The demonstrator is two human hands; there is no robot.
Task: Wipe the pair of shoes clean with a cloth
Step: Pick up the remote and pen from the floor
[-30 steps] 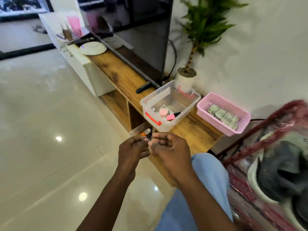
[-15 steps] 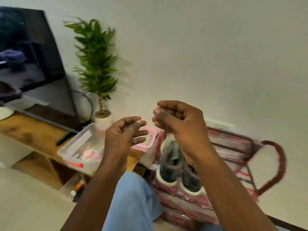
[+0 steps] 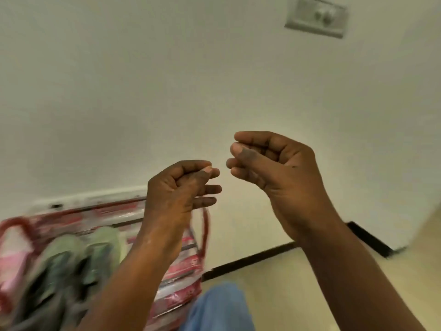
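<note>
Both hands hover above the red-trimmed bag (image 3: 181, 278), each grip loosely curled on nothing: left hand (image 3: 181, 187), right hand (image 3: 274, 166). Inside the bag, the blurred shoes (image 3: 78, 256) lie side by side, lengthwise toward the wall (image 3: 143, 80).

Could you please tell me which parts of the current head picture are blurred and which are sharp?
In the head view, the shoes and the red-trimmed bag at lower left are smeared by motion blur; the wall switch is soft too. The left hand and right hand are fairly sharp, evenly lit, without glare.
</note>
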